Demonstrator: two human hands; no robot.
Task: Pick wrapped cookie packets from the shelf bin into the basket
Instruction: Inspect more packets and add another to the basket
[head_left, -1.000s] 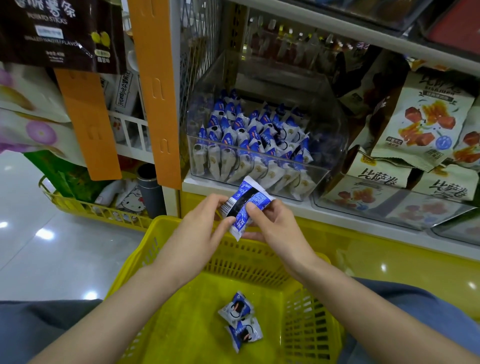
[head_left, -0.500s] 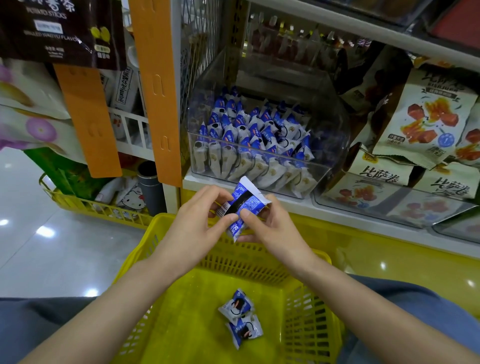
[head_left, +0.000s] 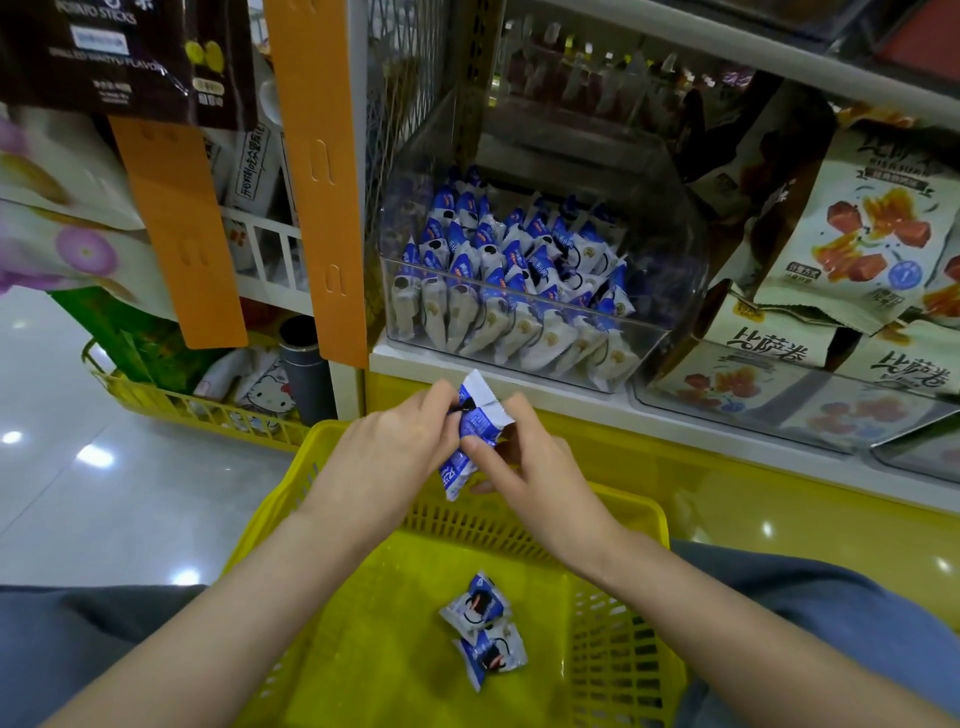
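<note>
1. Shelving fills the upper frame; at centre we see the clear shelf bin (head_left: 675, 260), stocked with cookie packets (head_left: 519, 275).
2. Our left hand (head_left: 384, 452) and right hand (head_left: 535, 478) both pinch one blue packet (head_left: 475, 428), mid-frame above the yellow basket (head_left: 639, 501).
3. Two packets (head_left: 475, 605) lie inside the basket, lower centre.

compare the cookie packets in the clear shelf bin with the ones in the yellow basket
The bin packets are many; the basket packets are two. The bin packets stand packed in rows inside the clear bin; the basket packets lie loose, touching, on the floor of the yellow basket. Both have blue-and-white wrappers.
</note>
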